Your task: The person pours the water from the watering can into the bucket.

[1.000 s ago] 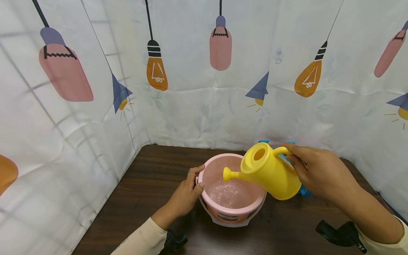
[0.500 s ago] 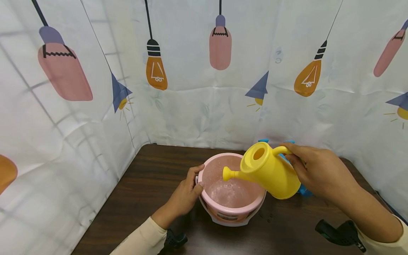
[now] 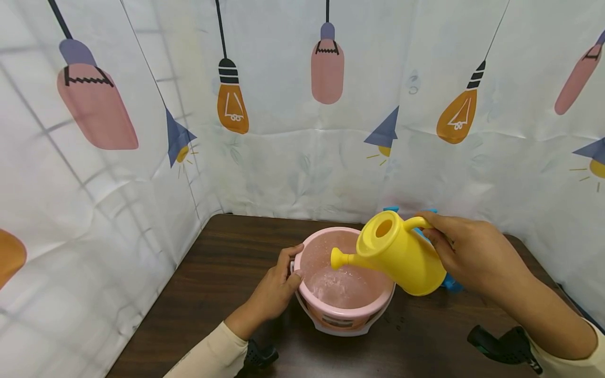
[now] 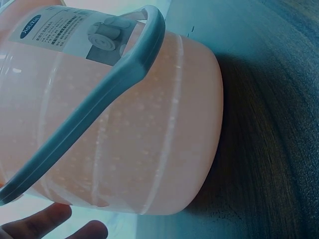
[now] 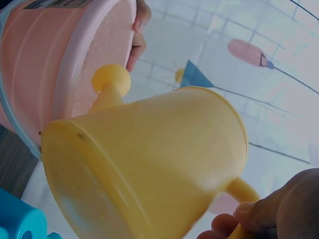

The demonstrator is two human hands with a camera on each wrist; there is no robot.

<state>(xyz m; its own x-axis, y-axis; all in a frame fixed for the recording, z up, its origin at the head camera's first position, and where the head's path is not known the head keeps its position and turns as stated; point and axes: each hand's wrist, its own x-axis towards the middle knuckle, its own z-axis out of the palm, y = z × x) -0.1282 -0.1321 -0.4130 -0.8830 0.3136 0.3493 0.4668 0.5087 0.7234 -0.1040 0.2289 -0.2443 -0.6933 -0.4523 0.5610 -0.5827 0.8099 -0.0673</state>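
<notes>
A yellow watering can (image 3: 406,257) is tilted over a pink bucket (image 3: 342,312), its round spout head above the opening. My right hand (image 3: 472,249) grips the can's handle, fingers wrapped round it in the right wrist view. Water (image 3: 337,286) ripples and splashes inside the bucket. At the bucket's left rim, my left hand (image 3: 274,289) holds on, thumb over the edge and fingers outside. The bucket stands upright on the table, and its pale carrying handle (image 4: 94,97) hangs down along the front. The left wrist view shows only some fingertips (image 4: 92,230) beside the bucket wall.
Behind the watering can, a blue object (image 3: 452,284) is mostly hidden; the right wrist view shows part of this blue thing (image 5: 22,216). The dark wooden table (image 3: 227,262) meets a printed white curtain (image 3: 283,168) at the back and left. A few drops wet the table right of the bucket.
Ripples and splashes in the bucket's water shift from frame to frame. Both hands, the watering can and the bucket stay practically in place.
</notes>
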